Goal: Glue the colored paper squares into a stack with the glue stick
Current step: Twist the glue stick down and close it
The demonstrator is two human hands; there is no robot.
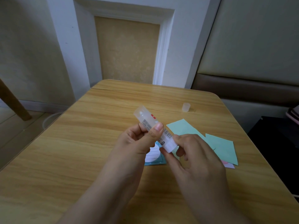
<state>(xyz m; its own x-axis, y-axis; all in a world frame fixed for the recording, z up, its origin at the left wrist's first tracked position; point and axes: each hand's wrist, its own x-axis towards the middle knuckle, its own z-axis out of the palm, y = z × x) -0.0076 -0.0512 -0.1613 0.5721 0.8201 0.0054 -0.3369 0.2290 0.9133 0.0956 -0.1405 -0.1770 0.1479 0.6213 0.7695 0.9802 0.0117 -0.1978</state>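
A translucent white glue stick is held tilted above the table, its open top pointing up and to the left. My left hand grips its barrel between thumb and fingers. My right hand pinches the base of the stick. The stick's cap stands alone further back on the right. Two mint-green paper squares lie to the right of my hands, with a pink and lilac piece peeking from under the nearer one. A blue printed square lies partly hidden beneath my hands.
The wooden table has rounded corners and a crack line near its far edge. A wall with a recessed panel stands behind it. A padded bench and dark objects sit off the right side. A wooden leg shows at far left.
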